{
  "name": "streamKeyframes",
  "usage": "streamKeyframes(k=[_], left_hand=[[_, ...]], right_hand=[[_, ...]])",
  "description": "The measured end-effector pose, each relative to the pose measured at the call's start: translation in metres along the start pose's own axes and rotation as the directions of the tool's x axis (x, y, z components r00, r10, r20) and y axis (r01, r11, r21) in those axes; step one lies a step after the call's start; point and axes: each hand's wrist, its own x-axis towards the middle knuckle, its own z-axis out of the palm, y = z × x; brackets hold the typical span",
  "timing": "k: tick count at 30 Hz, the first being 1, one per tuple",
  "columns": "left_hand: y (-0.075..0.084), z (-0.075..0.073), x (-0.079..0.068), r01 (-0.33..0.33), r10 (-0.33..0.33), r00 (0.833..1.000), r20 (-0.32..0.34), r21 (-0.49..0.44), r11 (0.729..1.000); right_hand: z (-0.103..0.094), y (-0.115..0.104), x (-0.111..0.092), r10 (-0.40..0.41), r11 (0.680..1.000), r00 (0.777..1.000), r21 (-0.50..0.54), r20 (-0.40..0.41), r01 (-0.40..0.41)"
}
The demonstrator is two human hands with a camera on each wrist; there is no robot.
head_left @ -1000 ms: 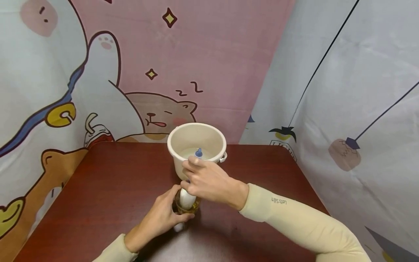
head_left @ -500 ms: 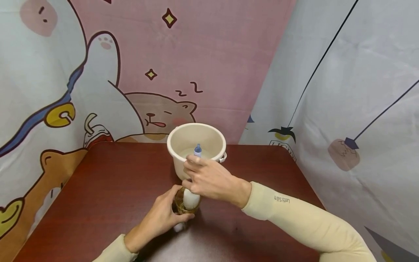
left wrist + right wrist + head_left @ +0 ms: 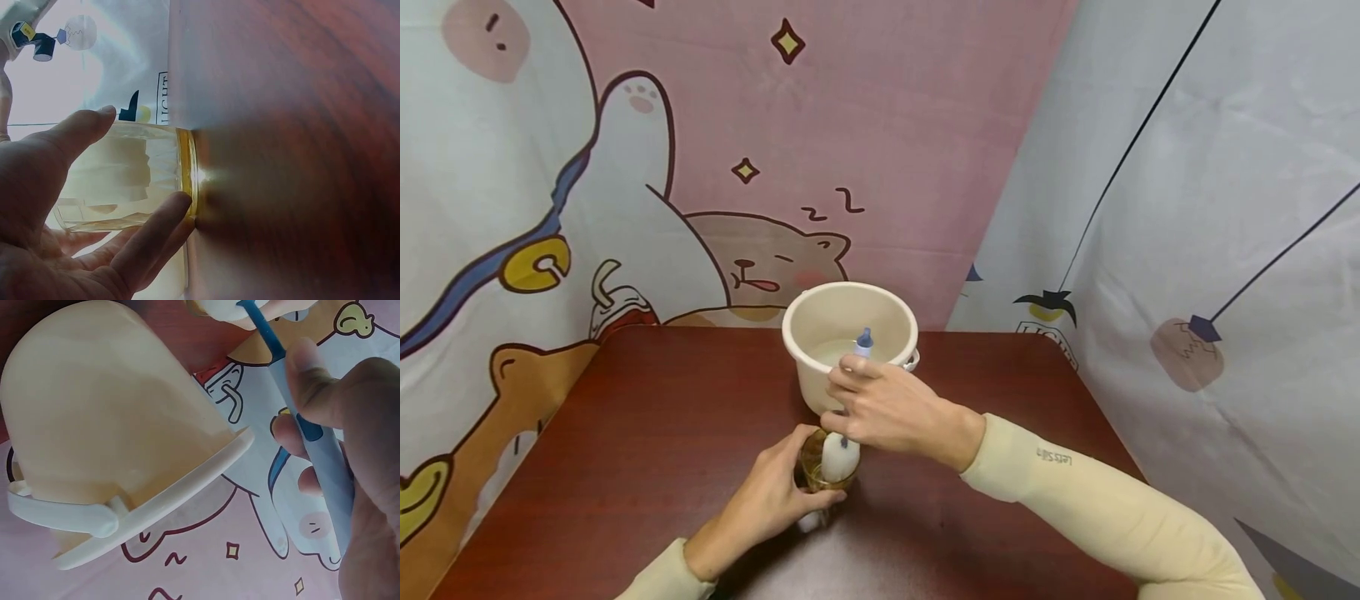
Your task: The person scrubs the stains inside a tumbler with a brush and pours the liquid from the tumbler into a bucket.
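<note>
In the head view, my left hand [image 3: 775, 487] holds an amber-tinted drinking glass [image 3: 810, 454] near the table's front, thumb and fingers on either side of it. The left wrist view shows the glass [image 3: 167, 156] with its base at the tabletop and the pale brush head inside. My right hand [image 3: 891, 410] grips the blue-and-white handle [image 3: 328, 475] of a sponge cup brush, whose tip sticks up above the fingers. The brush's white sponge head [image 3: 840, 458] sits in the mouth of the glass.
A cream bucket [image 3: 814, 379] stands just behind the hands, with some liquid at its bottom and a handle [image 3: 69, 512] on its side. Red-brown tabletop [image 3: 692, 400] surrounds them. Cartoon-printed cloth [image 3: 910, 167] hangs behind and at both sides.
My right hand has shifted slightly right, and the brush with it; the sponge head now lies toward the glass's right side. The left hand and glass stay in place.
</note>
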Motion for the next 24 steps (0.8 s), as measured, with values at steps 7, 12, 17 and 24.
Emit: streamKeyframes(k=[7,12,17,24], left_hand=[[0.0009,-0.0003,0.0005,-0.003,0.003,1.000,-0.010,0.002,1.000],[0.0012,-0.0002,0.0008,0.009,-0.009,1.000,0.005,-0.019,1.000],[0.0015,0.0003,0.0004,0.027,-0.026,0.999,0.020,-0.030,0.999],[0.0019,0.0006,0.0003,0.042,-0.041,0.999,0.020,-0.027,0.999]], right_hand=[[0.0001,0.0010,-0.0055,0.008,0.999,1.000,0.046,0.002,-0.008],[-0.0006,0.0003,-0.0080,0.015,0.998,1.000,0.067,0.013,-0.016],[-0.0018,-0.0018,-0.0096,0.023,0.997,1.000,0.078,0.015,-0.024],[-0.0001,-0.0053,-0.0101,0.034,0.995,0.999,0.099,0.001,-0.034]])
